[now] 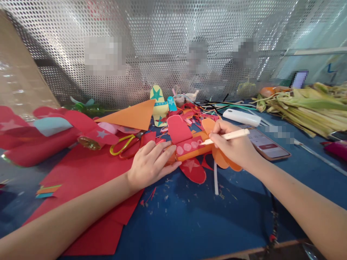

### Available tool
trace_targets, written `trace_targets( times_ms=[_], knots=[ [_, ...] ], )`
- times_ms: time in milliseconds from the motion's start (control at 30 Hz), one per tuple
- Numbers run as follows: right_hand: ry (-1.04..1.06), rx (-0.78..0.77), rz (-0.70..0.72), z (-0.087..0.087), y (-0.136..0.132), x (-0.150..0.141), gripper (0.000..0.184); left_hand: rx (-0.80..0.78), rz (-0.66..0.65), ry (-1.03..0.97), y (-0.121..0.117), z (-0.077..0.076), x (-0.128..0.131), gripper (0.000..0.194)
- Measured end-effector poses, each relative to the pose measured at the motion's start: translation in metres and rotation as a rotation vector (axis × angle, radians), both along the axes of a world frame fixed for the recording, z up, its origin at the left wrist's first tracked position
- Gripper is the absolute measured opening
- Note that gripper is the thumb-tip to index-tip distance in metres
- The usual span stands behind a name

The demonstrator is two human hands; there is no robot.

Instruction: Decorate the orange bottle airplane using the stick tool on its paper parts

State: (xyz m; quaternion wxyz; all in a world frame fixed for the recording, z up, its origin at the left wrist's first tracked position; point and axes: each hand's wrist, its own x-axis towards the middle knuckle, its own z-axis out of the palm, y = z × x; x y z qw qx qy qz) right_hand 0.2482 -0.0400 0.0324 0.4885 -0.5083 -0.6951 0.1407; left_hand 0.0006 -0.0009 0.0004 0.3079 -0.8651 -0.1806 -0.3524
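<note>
My left hand [151, 163] grips one end of an orange and red paper toy plane [195, 145], its fingers over the orange body. Red wings, one with a pale star, stick out on both sides, and rounded orange pieces show at the right end. A row of pale pink dots runs along the red strip on the body. My right hand [235, 144] pinches a white marker pen [238, 134], whose tip touches the strip at the last, ring-shaped dot.
Red paper sheets [100, 224] and yellow-handled scissors [123, 145] lie left, near a larger red plane [46, 139]. Paper scraps [189, 112] are heaped behind. A phone [268, 144], a white device [241, 117] and corn husks [311, 108] sit right. Perforated metal mesh [162, 43] stands behind.
</note>
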Motion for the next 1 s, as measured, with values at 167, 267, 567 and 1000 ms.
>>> trace_targets(
  times_ms=[167, 267, 567, 1000],
  knots=[
    [0.032, 0.004, 0.001, -0.0008, 0.0006, 0.0004, 0.023, 0.010, 0.000, -0.011, 0.0001, 0.0002, 0.0004, 0.037],
    [0.037, -0.023, 0.010, -0.0013, 0.0006, 0.0002, 0.021, 0.008, 0.005, -0.011, 0.0000, 0.0007, 0.0003, 0.036],
    [0.033, -0.028, 0.001, -0.0012, 0.0004, -0.0007, 0.022, -0.008, 0.005, -0.006, -0.0005, 0.0011, 0.0000, 0.036],
    [0.034, -0.028, 0.013, -0.0015, 0.0004, 0.0004, 0.021, -0.019, -0.002, -0.004, 0.0001, 0.0001, -0.0008, 0.036]
  ],
)
